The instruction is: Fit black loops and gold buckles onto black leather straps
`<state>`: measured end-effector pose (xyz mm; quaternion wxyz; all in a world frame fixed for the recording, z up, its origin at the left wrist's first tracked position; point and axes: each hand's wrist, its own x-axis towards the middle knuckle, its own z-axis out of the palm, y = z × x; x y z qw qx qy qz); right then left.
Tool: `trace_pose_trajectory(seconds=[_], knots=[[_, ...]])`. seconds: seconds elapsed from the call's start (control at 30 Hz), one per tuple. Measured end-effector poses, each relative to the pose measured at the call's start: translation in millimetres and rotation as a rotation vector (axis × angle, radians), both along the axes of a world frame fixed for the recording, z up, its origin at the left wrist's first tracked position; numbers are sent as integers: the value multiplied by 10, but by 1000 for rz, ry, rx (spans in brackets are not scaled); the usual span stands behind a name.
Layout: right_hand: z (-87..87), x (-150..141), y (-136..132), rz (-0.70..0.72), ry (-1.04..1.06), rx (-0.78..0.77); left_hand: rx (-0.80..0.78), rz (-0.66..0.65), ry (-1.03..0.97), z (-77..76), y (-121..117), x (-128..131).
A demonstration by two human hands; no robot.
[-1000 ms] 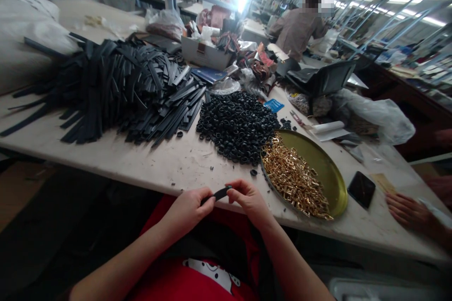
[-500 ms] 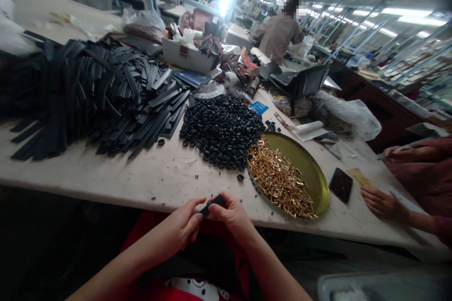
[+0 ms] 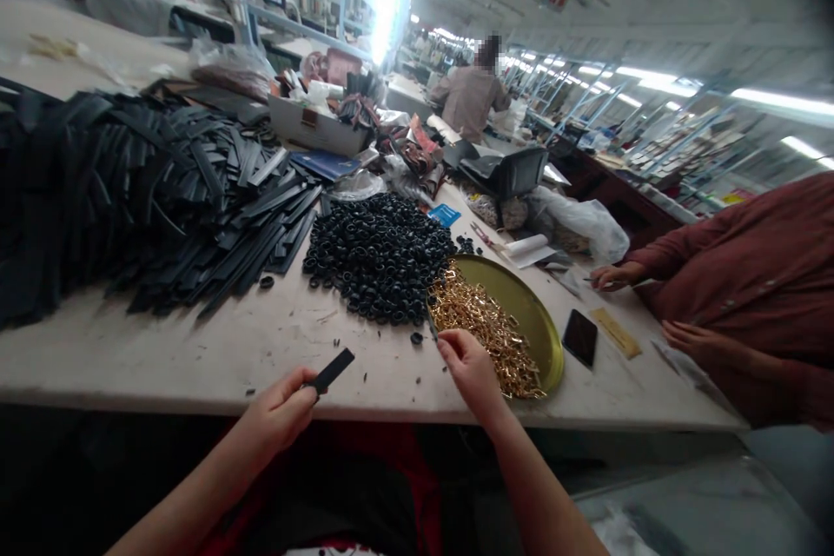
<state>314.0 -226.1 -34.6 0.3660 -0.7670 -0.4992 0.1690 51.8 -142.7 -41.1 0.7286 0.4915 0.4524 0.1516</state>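
Note:
My left hand [image 3: 283, 407] is closed around one end of a short black strap [image 3: 335, 369], pinched between thumb and fingers; its free end points up and right over the table's front edge. My right hand [image 3: 473, 372] is by the left rim of a round gold-coloured tray [image 3: 538, 321], thumb and fingers drawn together. Whatever is between those fingertips, if anything, is too small to make out. Gold metal buckles [image 3: 486, 313] lie heaped in the tray. Left of it spreads a pile of small black loops [image 3: 378, 252], with a loose loop [image 3: 417, 338] near my right fingertips.
A big heap of black straps [image 3: 156, 182] covers the table's left side. A phone [image 3: 579, 337] and a yellow paper [image 3: 616, 332] lie right of the tray. A co-worker in a dark red top [image 3: 756, 269] stands at the right. Behind are a box of scraps [image 3: 316, 126] and scissors [image 3: 480, 234].
My hands have parted: the right has let go of the strap and moved right to the tray's rim. The left has moved left, still holding the strap. The view has swung right.

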Motion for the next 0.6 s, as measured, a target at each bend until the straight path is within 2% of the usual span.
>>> trace_pose_trajectory(seconds=[0.1, 0.2, 0.37, 0.6], knots=[[48, 239, 104, -21, -414, -147, -89, -28, -43, -64, -80, 86], [70, 250, 293, 28, -619, -306, -62, -19, -47, -24, -138, 157], [73, 150, 497, 23, -658, -416, 34, -119, -59, 31, -184, 92], [52, 237, 514, -7, -555, -447, 135, -201, 59, -24, -152, 71]])
